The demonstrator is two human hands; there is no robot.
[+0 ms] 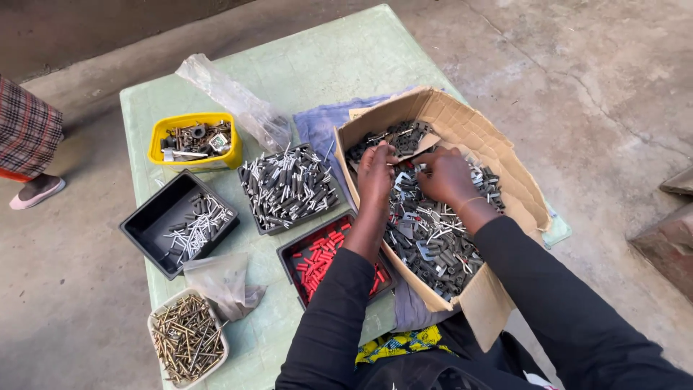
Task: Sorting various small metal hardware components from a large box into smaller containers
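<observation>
Both buried in the clips (426,238) filling the carton (505,159): left hand (377,173) and right hand (446,175) curled, grip impossible to tell. Trays (137,224) alongside on the surface (339,58), within reach, one part type apiece.

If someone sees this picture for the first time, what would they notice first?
Probably both hands, the left hand and right hand, buried in a cardboard box of mixed grey metal parts at the table's right side. Next, the black tray of red plugs beside the left forearm, and the yellow tub at the far left.

Green table (317,65): cardboard box (498,155), black trays (148,224), yellow tub (164,128), blue cloth (321,123).
</observation>
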